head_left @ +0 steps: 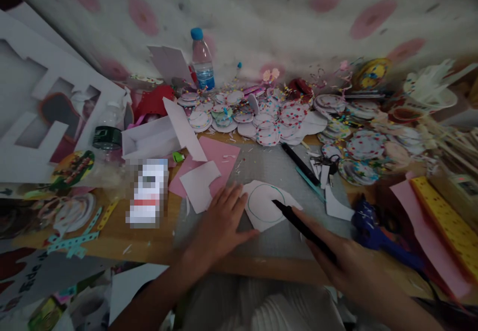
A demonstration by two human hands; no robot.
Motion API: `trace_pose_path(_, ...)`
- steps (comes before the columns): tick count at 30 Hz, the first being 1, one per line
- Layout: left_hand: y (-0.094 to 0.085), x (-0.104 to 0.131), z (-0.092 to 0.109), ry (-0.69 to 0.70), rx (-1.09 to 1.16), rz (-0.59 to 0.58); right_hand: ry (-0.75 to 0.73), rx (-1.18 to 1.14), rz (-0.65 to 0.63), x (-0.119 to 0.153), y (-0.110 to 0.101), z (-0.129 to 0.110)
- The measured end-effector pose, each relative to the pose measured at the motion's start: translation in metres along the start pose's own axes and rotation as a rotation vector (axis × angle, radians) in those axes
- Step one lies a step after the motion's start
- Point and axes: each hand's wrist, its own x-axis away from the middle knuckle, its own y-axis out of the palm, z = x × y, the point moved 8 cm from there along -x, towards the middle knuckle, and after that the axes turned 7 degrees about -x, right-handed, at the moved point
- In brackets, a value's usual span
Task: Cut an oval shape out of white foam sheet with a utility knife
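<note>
A white piece of board [256, 215] with a circle drawn on it in green lies on the grey cutting mat [239, 244]. My left hand [220, 221] is open, its fingers stretched out and its fingertips at the board's left edge. In my right hand [341, 261] is a black utility knife [308, 234], slanting down to the left. Its tip is over the right part of the circle; whether it touches the board I cannot tell. Left of the board, a white scrap [199, 186] overlaps a pink sheet [220, 159].
Decorated white discs [267, 117] are heaped along the back. A water bottle [202, 62] stands behind them. To the right lie a black tool [298, 163], keys [326, 162], a blue glue gun [384, 241] and a yellow strip [444, 221]. A blurred-out phone-like thing [147, 194] lies left.
</note>
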Motion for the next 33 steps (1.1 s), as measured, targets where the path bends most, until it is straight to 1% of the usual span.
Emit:
trace_pose_path(2, 0.007, -0.008, -0.002, 0.056, 0.006, -0.025, -0.024, 0.025, -0.027, 0.0, 0.003, -0.004)
trace_pose_path(4, 0.018, -0.014, 0.0, 0.094, 0.026, -0.051, -0.035, 0.056, -0.039, 0.0, 0.004, -0.008)
trace_pose_path(7, 0.03, -0.022, 0.001, 0.137, 0.045, -0.053, -0.028, 0.092, -0.036, 0.0, 0.003, -0.009)
trace_pose_path(10, 0.03, -0.029, -0.005, 0.186, 0.053, -0.041, -0.036, 0.106, -0.027, -0.001, 0.005, -0.01)
trace_pose_path(14, 0.026, -0.035, -0.013, 0.246, 0.075, -0.051, -0.037, 0.076, -0.062, -0.006, 0.018, -0.015)
trace_pose_path(16, 0.027, -0.036, -0.015, 0.227, 0.071, -0.042, -0.026, 0.068, -0.066, -0.01, 0.023, -0.021)
trace_pose_path(20, 0.032, -0.035, -0.02, 0.071, 0.058, 0.043, -0.008, 0.071, -0.045, -0.019, 0.028, -0.034)
trace_pose_path(22, 0.033, -0.034, -0.02, 0.028, 0.067, 0.084, 0.0, 0.083, -0.038, -0.024, 0.029, -0.037)
trace_pose_path(24, 0.034, -0.034, -0.019, 0.02, 0.083, 0.097, 0.01, 0.104, -0.036, -0.027, 0.03, -0.037)
trace_pose_path(29, 0.035, -0.035, -0.02, 0.019, 0.121, 0.081, 0.02, 0.156, -0.058, -0.03, 0.035, -0.033)
trace_pose_path(33, 0.035, -0.034, -0.021, 0.016, 0.124, 0.078, 0.024, 0.189, -0.057, -0.031, 0.036, -0.033)
